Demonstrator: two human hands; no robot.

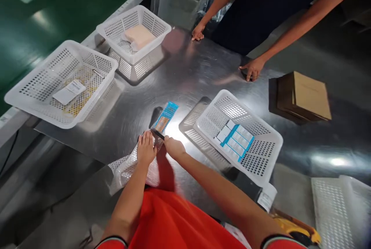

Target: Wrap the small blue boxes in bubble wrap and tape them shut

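My left hand (146,149) lies flat, fingers stretched out, on a bubble-wrap sheet (127,168) at the near edge of the steel table (185,71). Beside it my right hand (174,146) pinches a thin dark tool (159,134). The tool's tip touches the near end of a blue and orange flat packet (165,117) lying on the table just beyond my fingers.
A white basket (261,164) with blue-and-white packs stands to the right. Two more white baskets (62,81) (135,31) with items stand far left. A brown box (304,96) lies at right. Another person's hands (198,33) (252,68) rest on the far side.
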